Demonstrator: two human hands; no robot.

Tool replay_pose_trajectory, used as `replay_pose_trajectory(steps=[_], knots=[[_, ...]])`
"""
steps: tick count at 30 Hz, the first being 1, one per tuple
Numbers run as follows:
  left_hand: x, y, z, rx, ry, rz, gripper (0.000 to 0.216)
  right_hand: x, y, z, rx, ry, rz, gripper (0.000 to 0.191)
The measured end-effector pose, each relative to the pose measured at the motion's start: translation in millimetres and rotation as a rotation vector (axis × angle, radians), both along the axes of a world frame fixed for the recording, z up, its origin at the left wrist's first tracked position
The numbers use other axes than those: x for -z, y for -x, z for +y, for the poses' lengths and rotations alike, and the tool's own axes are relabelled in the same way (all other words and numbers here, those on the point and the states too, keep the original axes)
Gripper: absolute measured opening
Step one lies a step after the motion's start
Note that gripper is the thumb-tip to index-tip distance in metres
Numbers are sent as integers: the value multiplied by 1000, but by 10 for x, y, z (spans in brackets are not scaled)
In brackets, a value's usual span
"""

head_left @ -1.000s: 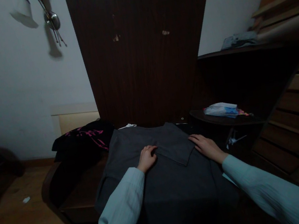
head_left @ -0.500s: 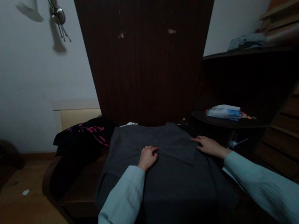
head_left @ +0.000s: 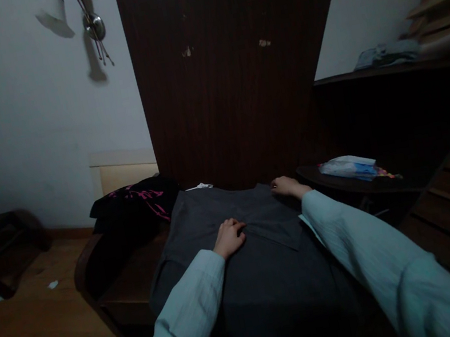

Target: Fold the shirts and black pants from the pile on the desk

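Observation:
A dark grey garment (head_left: 269, 268) lies spread over the seat and hangs down in front; its kind is hard to tell in this dim light. A folded edge crosses its middle. My left hand (head_left: 229, 237) rests on it by this fold, fingers bent and thumb against the cloth, seemingly pinching it. Farther up, my right hand (head_left: 288, 186) is at the garment's upper right corner, fingers curled onto the edge. Its fingertips are partly hidden. Both sleeves are light blue-green.
Black cloth with pink print (head_left: 137, 201) lies on the left of the dark wooden bench (head_left: 131, 266). Behind stands a tall brown board (head_left: 228, 86). On the right, a plastic packet (head_left: 349, 168) sits on a rounded shelf (head_left: 326, 178). A wall lamp (head_left: 94, 27) hangs at upper left.
My right hand has moved up and slightly left, from the flap's right edge to the garment's upper right corner. My left hand stays by the fold. The view has shifted slightly left.

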State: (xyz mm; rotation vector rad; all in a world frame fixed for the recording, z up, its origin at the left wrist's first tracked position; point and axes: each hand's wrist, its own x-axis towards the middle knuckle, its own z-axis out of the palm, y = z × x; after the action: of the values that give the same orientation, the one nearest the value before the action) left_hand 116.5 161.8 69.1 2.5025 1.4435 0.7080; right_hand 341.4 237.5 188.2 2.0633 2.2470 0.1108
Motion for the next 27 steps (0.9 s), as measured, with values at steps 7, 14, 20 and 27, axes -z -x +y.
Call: replay_pose_trajectory(steps=[7,14,20,27], knots=[[6,1,-5,1,-5,-17,37,365,215,91,61,-96,-66,30],[14,2,11,18,-2,-28,37,440,236,96,84,-110,-80,27],[13,-1,21,58,15,-94,44,396,226,97,102,-190,-86,27],[20,-5,36,52,39,-109,50,413,221,110,141,-290,-82,33]])
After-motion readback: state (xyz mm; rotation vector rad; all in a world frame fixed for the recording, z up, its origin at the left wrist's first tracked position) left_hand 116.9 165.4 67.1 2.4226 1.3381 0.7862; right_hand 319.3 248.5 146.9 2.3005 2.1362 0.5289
